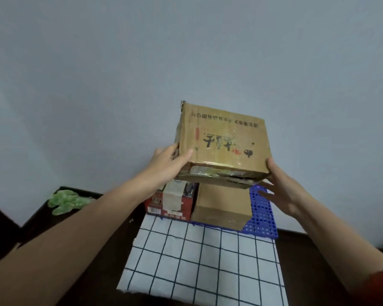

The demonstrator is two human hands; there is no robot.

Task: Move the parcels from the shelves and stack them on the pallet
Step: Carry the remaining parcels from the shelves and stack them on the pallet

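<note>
Print on the held parcel (223, 138) is upside down and blurry (can't read it). Left hand (166, 160) clamps its left edge, right hand (283, 191) props the right corner with straight, spread fingers, over the blue pallet (261, 217), which is half hidden by a plain box (221, 208).

- One head-worn view, close behind and above the grip on the parcel (222, 140), facing forward and down.
- Wall (186, 51) beyond the grip, pallet (261, 208) beneath.

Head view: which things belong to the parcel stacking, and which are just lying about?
Job: printed parcel, held between left hand and right hand; plain brown parcel and red parcel on the blue pallet.
Lying about: green crumpled thing; checked cloth.
</note>
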